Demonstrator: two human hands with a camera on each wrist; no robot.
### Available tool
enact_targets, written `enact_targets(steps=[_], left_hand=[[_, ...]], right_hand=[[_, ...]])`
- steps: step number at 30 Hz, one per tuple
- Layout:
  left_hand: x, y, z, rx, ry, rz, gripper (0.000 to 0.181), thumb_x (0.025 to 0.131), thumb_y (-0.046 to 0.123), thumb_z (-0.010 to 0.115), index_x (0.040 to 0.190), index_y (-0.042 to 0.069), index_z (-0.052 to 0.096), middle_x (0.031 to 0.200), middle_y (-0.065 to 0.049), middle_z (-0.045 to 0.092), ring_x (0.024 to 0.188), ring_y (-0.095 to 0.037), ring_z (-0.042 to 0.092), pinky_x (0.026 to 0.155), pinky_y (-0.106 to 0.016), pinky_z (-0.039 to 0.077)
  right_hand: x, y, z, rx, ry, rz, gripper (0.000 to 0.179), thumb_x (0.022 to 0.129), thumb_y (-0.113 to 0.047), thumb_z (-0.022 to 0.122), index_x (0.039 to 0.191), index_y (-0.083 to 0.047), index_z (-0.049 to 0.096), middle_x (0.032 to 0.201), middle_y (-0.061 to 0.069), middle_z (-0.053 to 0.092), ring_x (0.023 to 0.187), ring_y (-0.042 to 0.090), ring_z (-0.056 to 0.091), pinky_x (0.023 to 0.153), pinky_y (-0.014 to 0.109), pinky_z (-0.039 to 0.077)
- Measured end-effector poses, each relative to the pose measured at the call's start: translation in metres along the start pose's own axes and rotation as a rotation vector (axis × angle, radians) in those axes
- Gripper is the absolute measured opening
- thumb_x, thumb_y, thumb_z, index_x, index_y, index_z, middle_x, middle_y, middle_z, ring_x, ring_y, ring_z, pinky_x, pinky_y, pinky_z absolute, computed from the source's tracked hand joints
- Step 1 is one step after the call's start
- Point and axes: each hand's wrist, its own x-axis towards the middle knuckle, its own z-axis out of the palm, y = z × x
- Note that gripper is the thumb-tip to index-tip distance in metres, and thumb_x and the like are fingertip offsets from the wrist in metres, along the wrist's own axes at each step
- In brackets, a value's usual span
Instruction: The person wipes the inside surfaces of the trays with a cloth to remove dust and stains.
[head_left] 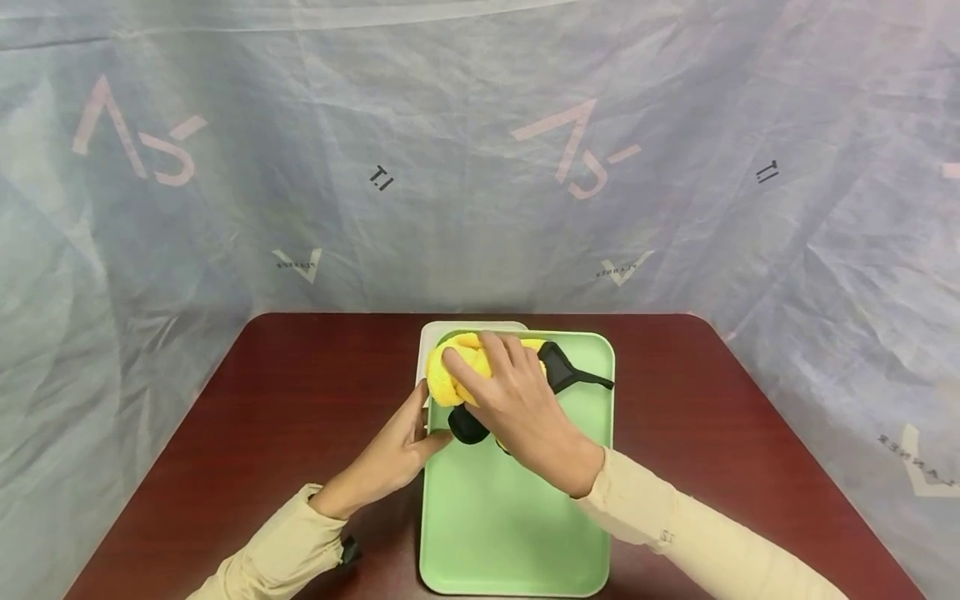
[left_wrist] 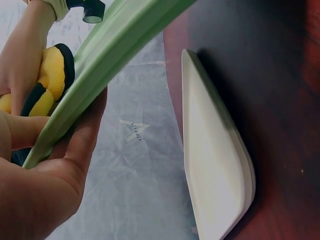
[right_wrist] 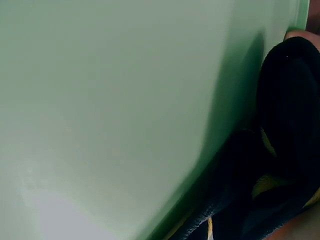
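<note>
My left hand holds the left edge of a green tray, thumb above the rim and fingers beneath it. In the left wrist view the tray is raised off the table and tilted. Over the tray's far part, my right hand grips a soft yellow-and-black thing from above. It has fuzzy yellow parts and rounded black lobes; its exact kind is unclear. A black piece with a thin strap lies right of the right hand's fingers.
A white tray rests on the dark red table, partly under and behind the green one in the head view. Grey printed fabric hangs around the table's back and sides.
</note>
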Motion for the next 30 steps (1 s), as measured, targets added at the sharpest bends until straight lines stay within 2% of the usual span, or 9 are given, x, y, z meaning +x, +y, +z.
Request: enact_targets(steps=[6, 8, 12, 16, 19, 23, 26, 30], left_hand=[[0.000, 0.002, -0.003, 0.021, 0.011, 0.009, 0.073, 0.101, 0.006, 0.057, 0.157, 0.033, 0.018, 0.128, -0.005, 0.047, 0.078, -0.019, 0.053, 0.061, -0.028, 0.047], [0.000, 0.002, -0.003, 0.030, 0.014, 0.018, 0.072, 0.101, 0.004, 0.057, 0.156, 0.032, 0.021, 0.132, -0.004, 0.046, 0.083, -0.020, 0.055, 0.063, -0.029, 0.048], [-0.001, 0.001, -0.004, 0.069, 0.029, 0.027, 0.069, 0.098, -0.001, 0.057, 0.153, 0.029, 0.027, 0.123, -0.003, 0.048, 0.079, -0.018, 0.053, 0.064, -0.028, 0.047], [-0.002, 0.000, -0.005, 0.080, 0.030, 0.034, 0.067, 0.097, -0.003, 0.057, 0.151, 0.028, 0.031, 0.119, -0.003, 0.048, 0.077, -0.017, 0.051, 0.065, -0.028, 0.046], [-0.002, 0.000, -0.005, 0.038, 0.012, 0.018, 0.066, 0.099, -0.001, 0.056, 0.152, 0.027, 0.029, 0.127, -0.004, 0.049, 0.088, -0.019, 0.055, 0.072, -0.028, 0.048], [-0.007, -0.002, -0.005, -0.041, -0.001, -0.046, 0.070, 0.101, 0.006, 0.057, 0.157, 0.021, 0.018, 0.141, -0.006, 0.049, 0.113, -0.019, 0.058, 0.088, -0.028, 0.051], [-0.010, -0.002, -0.006, -0.114, -0.016, -0.069, 0.073, 0.102, 0.007, 0.055, 0.158, 0.017, 0.010, 0.142, -0.013, 0.051, 0.120, -0.022, 0.059, 0.092, -0.032, 0.053], [-0.012, 0.001, -0.007, -0.190, -0.037, -0.053, 0.075, 0.103, 0.006, 0.053, 0.159, 0.015, 0.004, 0.146, -0.018, 0.047, 0.125, -0.026, 0.056, 0.092, -0.036, 0.054]], right_hand=[[-0.001, -0.005, 0.004, 0.002, 0.009, -0.002, 0.034, 0.084, -0.011, 0.073, 0.114, -0.015, 0.058, 0.108, 0.015, 0.055, 0.089, 0.031, 0.052, 0.061, 0.039, 0.045], [-0.002, -0.007, 0.004, -0.004, 0.018, -0.015, 0.032, 0.085, -0.010, 0.072, 0.113, -0.015, 0.058, 0.105, 0.015, 0.055, 0.084, 0.031, 0.050, 0.060, 0.038, 0.044], [-0.004, -0.010, 0.006, -0.019, 0.046, -0.048, 0.033, 0.082, -0.009, 0.072, 0.112, -0.015, 0.058, 0.099, 0.014, 0.054, 0.076, 0.029, 0.047, 0.056, 0.036, 0.041], [-0.006, -0.011, 0.005, -0.037, 0.055, -0.049, 0.035, 0.080, -0.011, 0.074, 0.112, -0.016, 0.059, 0.101, 0.014, 0.054, 0.076, 0.028, 0.048, 0.056, 0.035, 0.042], [-0.007, -0.010, 0.004, -0.047, 0.036, -0.038, 0.036, 0.080, -0.014, 0.076, 0.111, -0.017, 0.058, 0.102, 0.014, 0.055, 0.077, 0.029, 0.049, 0.056, 0.035, 0.043], [-0.012, -0.005, 0.000, -0.046, 0.007, -0.022, 0.041, 0.077, -0.017, 0.080, 0.111, -0.018, 0.058, 0.105, 0.013, 0.056, 0.078, 0.029, 0.050, 0.054, 0.035, 0.044], [-0.018, -0.001, -0.005, -0.041, -0.007, -0.001, 0.046, 0.074, -0.017, 0.084, 0.112, -0.018, 0.057, 0.106, 0.014, 0.056, 0.079, 0.029, 0.051, 0.053, 0.035, 0.045], [-0.023, 0.005, -0.015, -0.038, -0.013, 0.017, 0.050, 0.072, -0.018, 0.086, 0.113, -0.017, 0.058, 0.108, 0.015, 0.056, 0.081, 0.030, 0.052, 0.054, 0.037, 0.046]])
